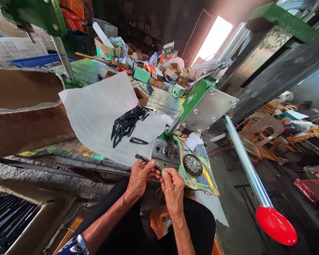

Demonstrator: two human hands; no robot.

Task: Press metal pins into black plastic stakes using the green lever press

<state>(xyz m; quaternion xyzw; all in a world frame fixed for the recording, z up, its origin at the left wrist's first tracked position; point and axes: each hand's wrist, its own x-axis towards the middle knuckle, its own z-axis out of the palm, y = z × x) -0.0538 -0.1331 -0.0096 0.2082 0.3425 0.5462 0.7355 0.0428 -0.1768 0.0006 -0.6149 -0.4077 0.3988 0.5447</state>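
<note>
My left hand (138,179) is closed round a thin black clip-like piece (145,160) that sticks out up and to the left, at the table's near edge. My right hand (172,184) is pinched shut just beside it, fingertips touching the piece's near end; what it pinches is too small to name. Both hands sit right in front of the grey base block (166,152) of a green hand press (202,102). A pile of the same black pieces (127,124) lies on a white sheet (96,113), with one pair (138,141) apart from it.
A round dark dish of small metal pins (192,164) stands right of the press base. The press lever (244,159) with a red knob (276,225) reaches toward me on the right. A cardboard box (24,106) is at the left; boxes and clutter fill the far table.
</note>
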